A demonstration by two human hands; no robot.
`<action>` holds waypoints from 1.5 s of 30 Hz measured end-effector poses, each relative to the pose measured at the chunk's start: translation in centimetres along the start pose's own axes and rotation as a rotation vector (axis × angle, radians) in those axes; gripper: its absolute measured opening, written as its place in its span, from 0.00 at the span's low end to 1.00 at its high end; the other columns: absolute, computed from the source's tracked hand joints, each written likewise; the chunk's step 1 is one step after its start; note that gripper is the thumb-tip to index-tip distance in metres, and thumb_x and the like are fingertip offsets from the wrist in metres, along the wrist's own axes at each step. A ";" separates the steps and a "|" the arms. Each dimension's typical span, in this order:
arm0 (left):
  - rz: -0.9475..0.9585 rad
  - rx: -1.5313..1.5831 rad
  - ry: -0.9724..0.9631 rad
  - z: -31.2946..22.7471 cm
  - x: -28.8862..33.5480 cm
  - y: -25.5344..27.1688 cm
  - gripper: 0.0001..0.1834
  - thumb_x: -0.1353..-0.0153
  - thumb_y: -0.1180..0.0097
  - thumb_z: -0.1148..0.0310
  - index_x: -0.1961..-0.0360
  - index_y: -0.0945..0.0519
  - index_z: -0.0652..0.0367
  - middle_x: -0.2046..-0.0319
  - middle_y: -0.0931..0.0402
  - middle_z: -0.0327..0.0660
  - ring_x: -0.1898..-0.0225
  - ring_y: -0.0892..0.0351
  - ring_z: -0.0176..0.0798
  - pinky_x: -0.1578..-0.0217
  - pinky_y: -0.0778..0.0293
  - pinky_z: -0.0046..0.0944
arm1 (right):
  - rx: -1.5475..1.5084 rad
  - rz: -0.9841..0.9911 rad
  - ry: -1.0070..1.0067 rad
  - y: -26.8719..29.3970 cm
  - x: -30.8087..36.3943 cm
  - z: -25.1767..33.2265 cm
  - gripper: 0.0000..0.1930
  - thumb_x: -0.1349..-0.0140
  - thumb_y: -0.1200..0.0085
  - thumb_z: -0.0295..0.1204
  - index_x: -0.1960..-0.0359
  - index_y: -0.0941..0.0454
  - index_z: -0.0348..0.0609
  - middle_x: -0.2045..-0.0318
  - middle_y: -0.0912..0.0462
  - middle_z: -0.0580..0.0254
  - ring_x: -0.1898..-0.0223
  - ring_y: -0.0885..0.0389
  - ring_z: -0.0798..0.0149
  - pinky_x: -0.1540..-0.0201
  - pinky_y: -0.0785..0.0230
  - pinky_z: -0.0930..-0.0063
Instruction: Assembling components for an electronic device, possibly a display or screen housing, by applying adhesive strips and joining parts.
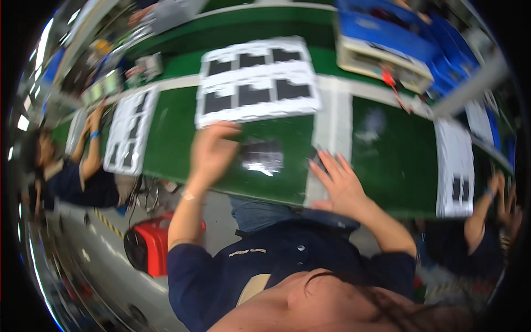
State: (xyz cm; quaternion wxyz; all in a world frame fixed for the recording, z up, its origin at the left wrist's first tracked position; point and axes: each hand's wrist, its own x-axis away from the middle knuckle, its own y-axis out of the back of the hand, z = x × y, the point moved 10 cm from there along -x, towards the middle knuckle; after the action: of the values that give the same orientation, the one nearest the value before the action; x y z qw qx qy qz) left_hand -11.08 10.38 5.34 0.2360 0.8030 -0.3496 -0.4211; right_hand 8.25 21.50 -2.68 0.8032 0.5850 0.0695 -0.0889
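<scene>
A white tray (259, 112) with several black L-shaped pieces in two rows lies on the green work surface (177, 127). My left hand (213, 152) is just below the tray's near left corner, motion-blurred. Its fingers and thumb look apart, and I see nothing between them. To the right of that hand lies a dark, shiny, film-like rectangle (263, 156). My right hand (342, 185) has its fingers spread over the pale strip (333, 124) that crosses the surface. A small dark piece (315, 155) shows by its fingertips; whether they touch it is unclear.
Another white tray (130, 133) with dark pieces lies at left, and a third (454, 169) at right. Blue bins (381, 27) and a pale box (381, 62) stand at the back right. Co-workers sit on both sides. A red case (157, 243) stands on the floor.
</scene>
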 end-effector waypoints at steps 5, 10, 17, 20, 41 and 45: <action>0.655 0.538 -0.413 -9.0 4.4 -14.3 0.21 0.48 0.46 0.68 0.53 0.32 0.64 0.51 0.35 0.51 0.49 0.35 0.52 0.49 0.37 0.43 | 0.009 0.125 0.229 -1.1 2.7 4.3 0.36 0.63 0.36 0.34 0.47 0.33 0.44 0.46 0.37 0.44 0.46 0.34 0.49 0.47 0.39 0.54; 0.784 0.575 -0.542 -11.6 4.7 -19.2 0.24 0.43 0.48 0.61 0.51 0.34 0.67 0.53 0.33 0.53 0.49 0.34 0.51 0.50 0.36 0.41 | -0.099 -0.185 0.435 0.9 4.9 5.6 0.08 0.54 0.47 0.24 0.71 0.20 0.41 0.71 0.20 0.59 0.64 0.22 0.61 0.57 0.33 0.64; 0.857 1.467 0.292 -7.8 -1.1 -20.7 0.16 0.42 0.47 0.67 0.55 0.31 0.62 0.69 0.27 0.35 0.67 0.28 0.26 0.70 0.33 0.25 | 0.263 -0.478 0.488 8.5 -0.5 5.3 0.07 0.53 0.49 0.23 0.72 0.21 0.37 0.70 0.21 0.60 0.65 0.26 0.59 0.59 0.37 0.62; 0.651 1.520 0.264 -5.4 -2.7 -19.5 0.11 0.48 0.44 0.76 0.63 0.28 0.65 0.72 0.26 0.38 0.69 0.26 0.28 0.68 0.30 0.27 | 0.186 -0.437 0.456 7.6 -1.4 3.2 0.09 0.51 0.49 0.23 0.68 0.22 0.36 0.65 0.22 0.58 0.60 0.28 0.56 0.58 0.38 0.62; 0.810 0.995 0.056 -6.7 -0.2 -19.0 0.05 0.48 0.44 0.77 0.68 0.23 0.64 0.72 0.26 0.38 0.69 0.26 0.29 0.67 0.30 0.29 | -1.033 -0.160 -0.269 2.8 -1.4 -10.5 0.07 0.45 0.50 0.26 0.78 0.31 0.37 0.75 0.27 0.65 0.70 0.30 0.71 0.65 0.37 0.78; 0.785 0.941 0.274 -5.2 0.1 -19.6 0.10 0.49 0.40 0.73 0.66 0.25 0.63 0.76 0.24 0.36 0.73 0.26 0.27 0.68 0.29 0.29 | -0.447 -0.379 -0.583 6.6 1.5 -18.0 0.07 0.51 0.43 0.28 0.77 0.29 0.40 0.78 0.29 0.65 0.73 0.31 0.68 0.66 0.38 0.77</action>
State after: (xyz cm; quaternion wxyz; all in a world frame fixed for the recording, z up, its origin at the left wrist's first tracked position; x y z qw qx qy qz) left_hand 0.38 23.37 -5.10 0.0368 0.6793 -0.7329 0.0028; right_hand 11.04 40.52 -2.40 0.8660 0.3231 -0.0370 -0.3799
